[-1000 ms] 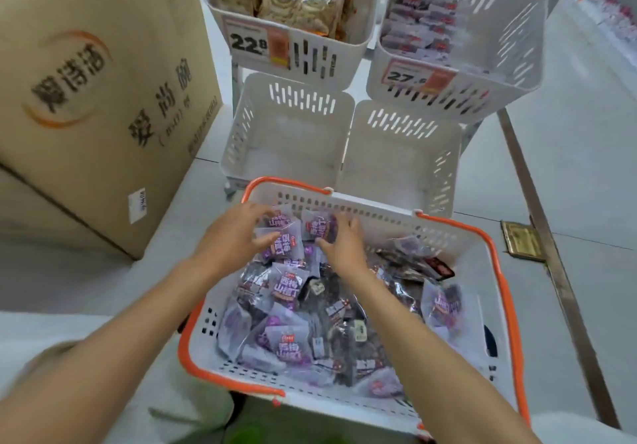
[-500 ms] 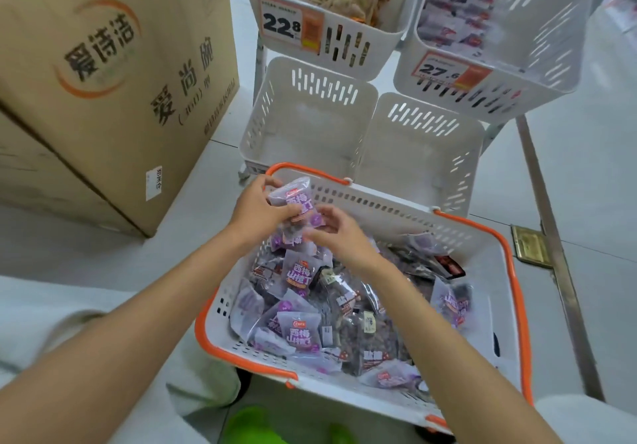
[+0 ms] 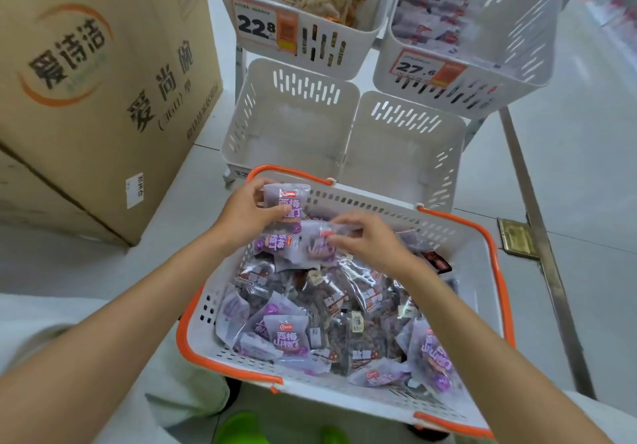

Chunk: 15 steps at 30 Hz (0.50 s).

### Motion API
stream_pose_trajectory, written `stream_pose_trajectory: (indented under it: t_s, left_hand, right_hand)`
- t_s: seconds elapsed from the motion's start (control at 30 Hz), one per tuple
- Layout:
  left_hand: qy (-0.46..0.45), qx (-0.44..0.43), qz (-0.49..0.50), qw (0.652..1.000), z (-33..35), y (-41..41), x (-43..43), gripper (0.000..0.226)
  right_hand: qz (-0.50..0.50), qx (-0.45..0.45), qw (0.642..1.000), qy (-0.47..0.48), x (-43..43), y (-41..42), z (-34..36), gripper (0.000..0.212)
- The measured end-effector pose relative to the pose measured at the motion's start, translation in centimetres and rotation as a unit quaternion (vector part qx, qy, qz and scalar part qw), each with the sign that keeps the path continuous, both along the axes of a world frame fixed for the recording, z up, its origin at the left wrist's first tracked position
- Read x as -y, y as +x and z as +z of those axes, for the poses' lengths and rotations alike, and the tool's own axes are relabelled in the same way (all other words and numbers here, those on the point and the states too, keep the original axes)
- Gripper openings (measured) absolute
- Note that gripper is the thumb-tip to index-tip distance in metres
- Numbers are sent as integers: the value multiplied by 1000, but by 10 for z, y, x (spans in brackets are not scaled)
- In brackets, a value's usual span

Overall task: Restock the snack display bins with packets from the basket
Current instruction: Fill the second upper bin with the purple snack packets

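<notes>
Single head-worn view, facing forward and down, close above the basket [image 3: 482, 257]; display bins [image 3: 293, 75] beyond.

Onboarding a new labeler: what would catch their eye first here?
An orange-rimmed basket heaped with purple packets sits front and centre. Over its far-left corner the left hand holds a top packet up while the right hand pinches a second packet. Just beyond, two lower white bins show no stock; a big cardboard box stands left.

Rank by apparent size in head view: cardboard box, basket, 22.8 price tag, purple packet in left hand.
1. basket, nearest camera
2. cardboard box, cropped, so order unsure
3. price tag, purple packet: look alike
</notes>
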<state>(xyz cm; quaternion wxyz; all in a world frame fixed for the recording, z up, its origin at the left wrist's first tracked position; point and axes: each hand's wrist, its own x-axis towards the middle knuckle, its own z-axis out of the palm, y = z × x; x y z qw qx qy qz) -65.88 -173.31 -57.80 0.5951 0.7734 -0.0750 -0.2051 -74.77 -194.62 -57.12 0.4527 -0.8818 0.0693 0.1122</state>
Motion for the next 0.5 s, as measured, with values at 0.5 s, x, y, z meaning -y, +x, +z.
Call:
stream_pose_trajectory:
  t_s: [0.5]
  left_hand:
    - [-27, 80, -228, 970, 95, 25, 142, 80]
  right_hand:
    - [-2, 22, 1000, -2, 100, 33, 132, 82]
